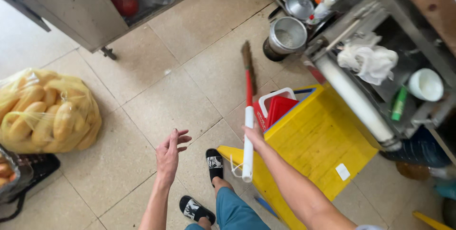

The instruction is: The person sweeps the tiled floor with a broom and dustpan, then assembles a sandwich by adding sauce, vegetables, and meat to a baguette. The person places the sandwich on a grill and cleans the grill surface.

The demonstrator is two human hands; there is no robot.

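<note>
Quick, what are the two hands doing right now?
Left hand: open, fingers spread, holding nothing, above the tiled floor.
Right hand: closed on the broom, at its white grip.

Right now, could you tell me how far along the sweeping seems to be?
Done: the tiled floor around the feet looks largely free of debris. In hand: the right hand grips the broom by its white-and-red handle, bristles resting on the tiles; the left hand hangs open and empty. Left: the red dustpan sits untouched beside the yellow board.
</note>
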